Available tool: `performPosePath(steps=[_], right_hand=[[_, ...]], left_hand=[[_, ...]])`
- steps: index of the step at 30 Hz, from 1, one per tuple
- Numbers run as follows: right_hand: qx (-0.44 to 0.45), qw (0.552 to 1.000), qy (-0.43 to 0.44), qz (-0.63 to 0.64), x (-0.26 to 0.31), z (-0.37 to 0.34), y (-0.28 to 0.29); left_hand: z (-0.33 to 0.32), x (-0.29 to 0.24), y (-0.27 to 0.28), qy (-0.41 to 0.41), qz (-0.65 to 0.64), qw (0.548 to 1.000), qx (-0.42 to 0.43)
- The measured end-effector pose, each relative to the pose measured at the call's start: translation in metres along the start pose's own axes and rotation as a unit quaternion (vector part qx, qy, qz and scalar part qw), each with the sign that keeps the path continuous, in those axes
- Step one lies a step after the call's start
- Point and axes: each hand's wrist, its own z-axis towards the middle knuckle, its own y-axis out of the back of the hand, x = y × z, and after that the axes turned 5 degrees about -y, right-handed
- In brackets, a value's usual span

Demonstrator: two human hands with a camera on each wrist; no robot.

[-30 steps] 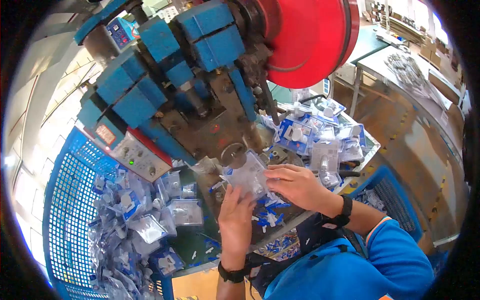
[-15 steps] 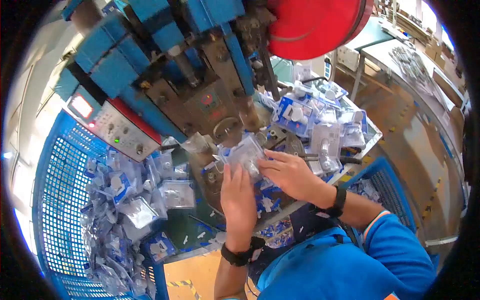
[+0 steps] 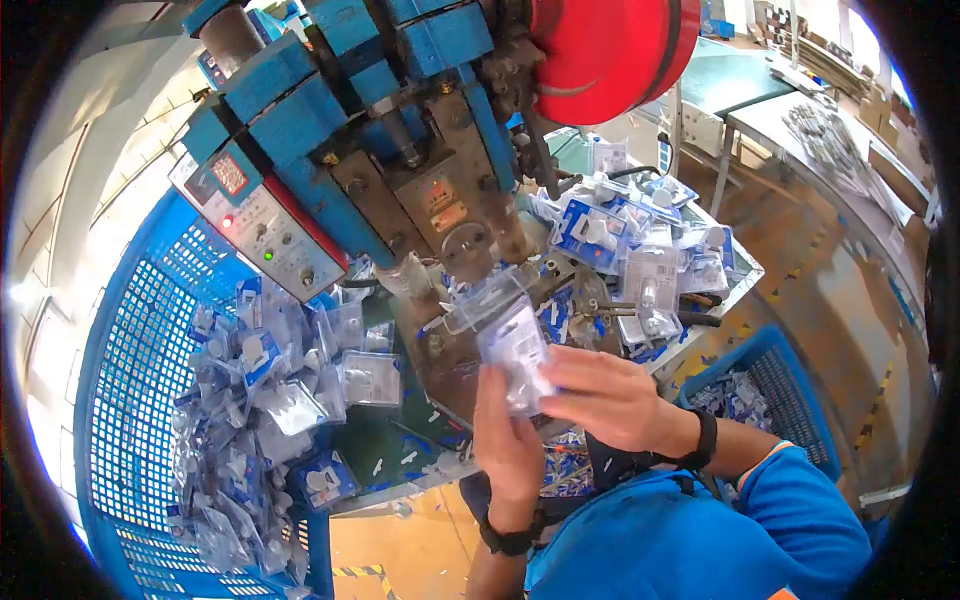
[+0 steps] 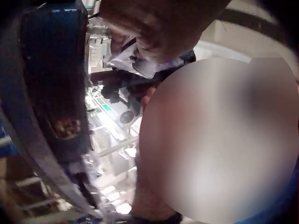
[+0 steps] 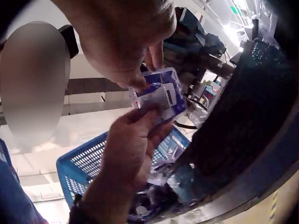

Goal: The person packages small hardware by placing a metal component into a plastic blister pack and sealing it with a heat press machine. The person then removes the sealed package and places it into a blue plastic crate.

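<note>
Both hands hold one clear plastic package with a blue and white card in front of the press. In the head view the package stands tilted between them. The left hand grips its lower left edge; in the right wrist view the left hand has its thumb on the card. The right hand pinches the package's right side, and in the right wrist view the right hand comes from above. The left wrist view shows a hand over the package, dimly.
The blue press with its red wheel stands ahead. A blue basket full of packages is at left, a pile of packages at right. Another blue basket stands lower right. Small blue and white pieces litter the bench.
The hands have drawn back from the press toward the body with the package, which has turned more upright. The left hand has moved right and down. The head view has shifted.
</note>
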Motion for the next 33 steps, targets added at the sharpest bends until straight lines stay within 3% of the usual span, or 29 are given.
performPosePath(steps=[1, 2, 4, 5, 7, 15, 19, 22, 23, 24, 27, 28, 30, 31, 33], right_hand=[[-0.02, 0.995, -0.075, 0.054, 0.002, 0.002, -0.001], [-0.04, 0.982, -0.152, 0.108, 0.005, 0.004, -0.003], [-0.08, 0.925, -0.306, 0.21, 0.012, 0.002, -0.005], [-0.019, 0.899, -0.343, 0.273, 0.009, -0.005, -0.007], [0.017, 0.899, -0.361, 0.248, 0.014, -0.011, -0.007], [-0.005, 0.912, -0.325, 0.249, 0.002, -0.031, -0.004], [-0.005, 0.878, -0.373, 0.301, -0.002, -0.042, 0.011], [0.005, 0.839, -0.408, 0.359, -0.009, -0.055, 0.029], [0.007, 0.836, -0.413, 0.361, -0.012, -0.057, 0.036], [0.008, 0.832, -0.417, 0.366, -0.014, -0.058, 0.043], [0.101, 0.904, -0.393, 0.134, -0.011, -0.056, 0.093], [0.123, 0.919, -0.37, 0.062, -0.014, -0.062, 0.114], [0.236, 0.865, -0.441, -0.025, -0.014, -0.074, 0.161], [0.239, 0.843, -0.476, -0.066, -0.016, -0.086, 0.18], [0.241, 0.833, -0.404, -0.29, -0.006, -0.089, 0.197]], left_hand=[[-0.009, -0.001, 0.001, 0.138, -0.169, 0.976, -0.014], [-0.012, -0.003, -0.001, 0.275, -0.47, 0.835, -0.078], [-0.017, -0.011, 0.002, 0.323, -0.713, 0.61, -0.12], [-0.023, -0.012, 0.0, 0.352, -0.725, 0.583, -0.104], [-0.035, -0.013, -0.006, 0.407, -0.743, 0.526, -0.072], [-0.046, -0.015, -0.01, 0.404, -0.718, 0.565, 0.05], [-0.048, -0.023, -0.017, 0.427, -0.684, 0.581, 0.114], [-0.047, -0.027, -0.019, 0.41, -0.587, 0.658, 0.234], [-0.049, -0.025, -0.021, 0.342, -0.574, 0.695, 0.266], [-0.048, -0.027, -0.02, 0.332, -0.548, 0.708, 0.297], [-0.035, -0.03, 0.006, 0.316, -0.431, 0.759, 0.373], [-0.031, -0.019, 0.017, 0.273, -0.341, 0.839, 0.323], [-0.027, 0.014, 0.044, 0.179, -0.128, 0.952, 0.214], [-0.025, 0.037, 0.059, 0.151, -0.032, 0.975, 0.157], [-0.019, 0.087, 0.075, 0.081, 0.17, 0.979, 0.08]])
